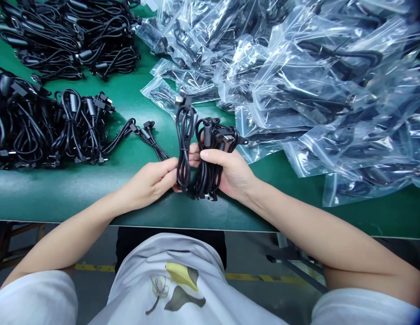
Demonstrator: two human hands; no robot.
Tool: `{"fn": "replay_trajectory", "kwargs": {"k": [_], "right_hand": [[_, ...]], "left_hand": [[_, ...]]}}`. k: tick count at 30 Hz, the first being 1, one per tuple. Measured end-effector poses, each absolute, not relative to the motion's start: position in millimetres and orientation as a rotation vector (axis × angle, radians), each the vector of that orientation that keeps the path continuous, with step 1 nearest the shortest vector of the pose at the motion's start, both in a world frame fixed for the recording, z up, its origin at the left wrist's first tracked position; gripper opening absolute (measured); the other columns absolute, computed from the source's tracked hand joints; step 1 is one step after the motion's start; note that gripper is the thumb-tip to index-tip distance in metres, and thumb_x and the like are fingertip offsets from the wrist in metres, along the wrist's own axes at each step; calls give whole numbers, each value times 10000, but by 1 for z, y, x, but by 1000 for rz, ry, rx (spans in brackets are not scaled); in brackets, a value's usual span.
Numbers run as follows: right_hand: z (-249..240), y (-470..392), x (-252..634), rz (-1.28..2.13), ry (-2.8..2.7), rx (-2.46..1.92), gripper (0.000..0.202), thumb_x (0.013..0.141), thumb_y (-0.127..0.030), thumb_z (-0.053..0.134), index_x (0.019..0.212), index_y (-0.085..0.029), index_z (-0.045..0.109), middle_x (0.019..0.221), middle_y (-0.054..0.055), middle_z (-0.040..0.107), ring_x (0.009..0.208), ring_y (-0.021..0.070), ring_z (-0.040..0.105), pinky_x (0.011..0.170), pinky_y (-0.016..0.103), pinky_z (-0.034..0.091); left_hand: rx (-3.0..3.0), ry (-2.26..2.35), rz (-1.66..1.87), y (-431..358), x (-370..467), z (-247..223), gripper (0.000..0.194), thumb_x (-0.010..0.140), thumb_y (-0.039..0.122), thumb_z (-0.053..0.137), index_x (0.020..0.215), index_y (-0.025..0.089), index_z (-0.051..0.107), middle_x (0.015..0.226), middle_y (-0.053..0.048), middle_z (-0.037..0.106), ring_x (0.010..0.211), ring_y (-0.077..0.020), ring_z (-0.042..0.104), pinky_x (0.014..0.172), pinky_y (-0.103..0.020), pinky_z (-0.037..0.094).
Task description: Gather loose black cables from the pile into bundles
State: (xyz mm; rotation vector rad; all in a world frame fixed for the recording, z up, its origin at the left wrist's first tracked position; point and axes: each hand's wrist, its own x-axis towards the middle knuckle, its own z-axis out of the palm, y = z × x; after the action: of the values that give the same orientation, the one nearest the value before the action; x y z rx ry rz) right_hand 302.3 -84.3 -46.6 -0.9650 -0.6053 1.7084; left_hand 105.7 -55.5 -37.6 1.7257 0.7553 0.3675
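In my left hand (pixel 155 183) is one coiled black cable (pixel 184 146), held upright between thumb and fingers. My right hand (pixel 232 169) is closed around a bunch of several coiled black cables (pixel 210 158), its thumb across the front. A metal plug end shows near the top of that bunch. The two hands are close together above the green table (pixel 138 207), and the single coil stands just left of the bunch. Part of my right fingers is hidden behind the cables. Left of my hands, a tied cable (pixel 152 140) lies on the table.
Coiled black cables are heaped at the left (pixel 30 122), with another pile (pixel 71 40) behind them. Clear plastic bags with dark cables inside (pixel 315 85) cover the back and right of the table. The table's front edge runs just before my body.
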Motion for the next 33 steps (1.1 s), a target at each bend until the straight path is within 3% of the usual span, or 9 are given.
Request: {"fn": "replay_trajectory", "kwargs": {"k": [4, 8, 12, 18, 22, 27, 31, 33], "right_hand": [[-46, -84, 302, 1844, -539, -866, 238, 700, -253, 789, 924, -188, 741, 1016, 69, 785, 954, 255, 741, 825, 386, 633], [-45, -84, 303, 1988, -585, -801, 282, 702, -286, 824, 943, -156, 759, 921, 78, 796, 799, 230, 757, 705, 350, 655], [-43, -83, 307, 1917, -553, -852, 223, 704, -253, 811, 902, -170, 752, 849, 40, 789, 692, 204, 743, 605, 328, 652], [-37, -81, 310, 1786, -577, -880, 230, 681, -233, 790, 889, -160, 724, 846, 29, 760, 844, 236, 737, 627, 342, 655], [-36, -81, 308, 1728, -554, -920, 240, 693, -272, 760, 901, -174, 693, 898, 34, 750, 979, 258, 720, 695, 343, 648], [-36, -81, 309, 1654, -576, -918, 234, 703, -278, 740, 907, -180, 681, 998, 25, 749, 1012, 235, 720, 746, 305, 634], [-37, -82, 308, 1637, -587, -874, 214, 716, -259, 750, 903, -174, 688, 987, 21, 755, 975, 230, 736, 715, 293, 636], [-37, -82, 308, 1612, -590, -851, 202, 723, -243, 759, 899, -171, 692, 976, 17, 755, 964, 226, 740, 703, 288, 638]], "left_hand": [[1853, 685, 149, -58, 105, -37, 217, 974, 226, 379, 823, 197, 532, 713, -4, 715, 640, -133, 689, 624, -209, 520], [1831, 693, 2, -59, 108, -33, 204, 965, 213, 361, 805, 196, 487, 657, 6, 706, 581, -118, 665, 604, -203, 520], [1576, 696, 82, -58, 109, -32, 285, 997, 372, 424, 820, 170, 521, 721, -27, 708, 630, -121, 686, 617, -215, 554], [1216, 680, 172, -50, 107, -32, 423, 910, 555, 608, 872, 134, 591, 834, -61, 721, 714, -150, 723, 640, -233, 572], [1250, 648, 256, -51, 107, -35, 374, 911, 509, 630, 922, 136, 607, 817, -40, 695, 749, -133, 694, 669, -225, 560], [1387, 640, 174, -62, 109, -45, 345, 795, 320, 786, 1018, 157, 578, 873, -17, 676, 804, -150, 672, 718, -257, 550], [1609, 747, 230, -68, 112, -48, 232, 856, 326, 708, 972, 162, 591, 868, -9, 666, 782, -144, 651, 727, -264, 530], [1682, 744, 243, -69, 114, -47, 288, 833, 346, 734, 1000, 168, 581, 856, -4, 669, 771, -152, 658, 719, -266, 534]]}}
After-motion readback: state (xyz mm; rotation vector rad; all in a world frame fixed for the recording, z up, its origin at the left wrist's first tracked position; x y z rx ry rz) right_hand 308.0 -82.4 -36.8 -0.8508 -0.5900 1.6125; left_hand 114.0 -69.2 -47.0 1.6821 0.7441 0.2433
